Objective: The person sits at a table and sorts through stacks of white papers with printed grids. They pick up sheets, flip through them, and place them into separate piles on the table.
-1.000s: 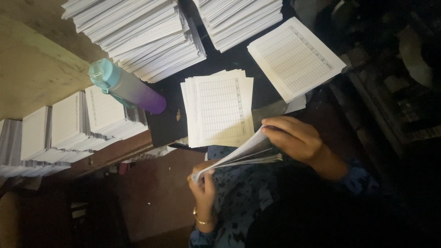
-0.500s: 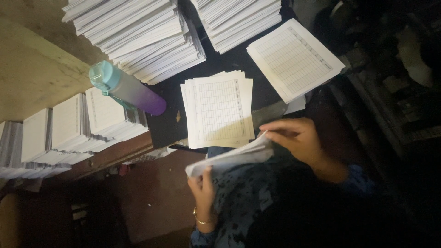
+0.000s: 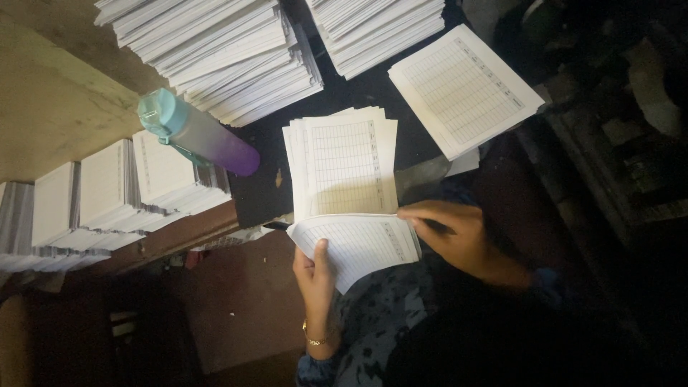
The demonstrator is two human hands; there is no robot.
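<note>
- Dark table (image 3: 358,89) crowded: front edge runs diagonally from lower left up to right, only a bare strip left between the stacks.
- Two big fanned paper stacks at top: one upper left (image 3: 222,54), one upper centre (image 3: 380,25), near each other, a narrow dark gap between.
- Row of three smaller white stacks (image 3: 107,190) at left, along the table edge, partly overhanging it; further grey paper at far left, count unclear.
- Single ruled pile (image 3: 466,89) at right, tilted, corner near the table's right edge.
- Middle pile (image 3: 347,165) of ruled sheets, loosely squared, near edge at the table front.
- Held sheaf (image 3: 358,247) just below the middle pile, over the lap, off the table, its top edge overlapping that pile's lower edge.
- Bottle (image 3: 197,132) lying on its side between upper-left stack and left row: teal cap, body fading clear to purple. One only.
- Right hand (image 3: 459,240) closed on the sheaf's right edge, fingertips on top.
- Left hand (image 3: 315,276) gripping the sheaf's lower left corner, thumb on top; gold bracelet (image 3: 315,338) at wrist.
- All sheets white with printed grid tables.
</note>
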